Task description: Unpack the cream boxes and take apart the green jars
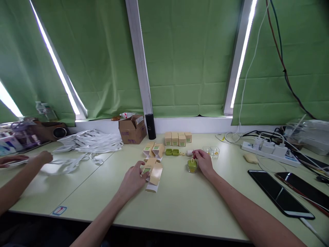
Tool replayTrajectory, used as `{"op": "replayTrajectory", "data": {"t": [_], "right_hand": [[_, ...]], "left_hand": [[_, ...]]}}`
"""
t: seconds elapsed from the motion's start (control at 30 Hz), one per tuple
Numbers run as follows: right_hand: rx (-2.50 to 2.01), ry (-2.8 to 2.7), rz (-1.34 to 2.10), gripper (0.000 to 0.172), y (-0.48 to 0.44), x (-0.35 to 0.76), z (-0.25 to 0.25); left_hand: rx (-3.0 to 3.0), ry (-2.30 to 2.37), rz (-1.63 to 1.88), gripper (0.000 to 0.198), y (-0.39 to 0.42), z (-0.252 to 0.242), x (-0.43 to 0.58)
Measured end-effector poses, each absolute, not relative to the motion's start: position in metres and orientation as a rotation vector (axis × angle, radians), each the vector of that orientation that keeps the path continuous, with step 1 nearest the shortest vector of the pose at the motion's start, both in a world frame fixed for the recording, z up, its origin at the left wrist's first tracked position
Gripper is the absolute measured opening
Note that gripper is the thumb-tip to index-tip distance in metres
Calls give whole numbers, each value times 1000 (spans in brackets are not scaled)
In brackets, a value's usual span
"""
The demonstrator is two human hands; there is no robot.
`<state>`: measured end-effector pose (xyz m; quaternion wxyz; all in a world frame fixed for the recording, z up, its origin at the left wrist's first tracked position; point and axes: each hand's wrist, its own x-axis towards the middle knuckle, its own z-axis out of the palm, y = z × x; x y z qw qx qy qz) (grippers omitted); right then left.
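Tan cardboard, folded flat and printed with a green square, makes up the unfolded tan cardboard carton that lies on the pale green table, well in front of the tall black cylinder and slightly to its left. The left hand has its fingers curled on that carton's near left edge and grasps it. In front and to the right of the cylinder, the right hand pinches the top loop of a small rounded green case, which sits on the table in a clear tray. Just right of the cylinder stands a row of four small tan boxes. Directly in front of the cylinder are two opened tan cartons, and beside them lies an open green case. A brown corrugated box touches the cylinder's left side. Far to the cylinder's left, another person's hand rests among a pile of white strips. Far to its right lie a white power strip and a dark flat phone.
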<state>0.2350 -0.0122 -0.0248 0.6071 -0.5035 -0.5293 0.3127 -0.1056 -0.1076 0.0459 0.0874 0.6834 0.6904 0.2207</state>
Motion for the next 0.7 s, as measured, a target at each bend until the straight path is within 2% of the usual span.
{"op": "replayTrajectory", "data": {"t": [0.17,0.5,0.6,0.7], "right_hand": [[-1161,-1233,728,46,-11,235,-26],[-1152,-1234,734,45,-11,236,-26],[-1148,-1226,737,44,-11,235,-26],[-1143,-1217,737,45,-11,234,-26]], "left_hand": [[2121,2067,647,33,-105,44,-102],[2360,2141,527,35,-108,65,-91],[2444,2154,694,31,-110,73,-85],[2526,1965,961,26,-112,77,-67]]}}
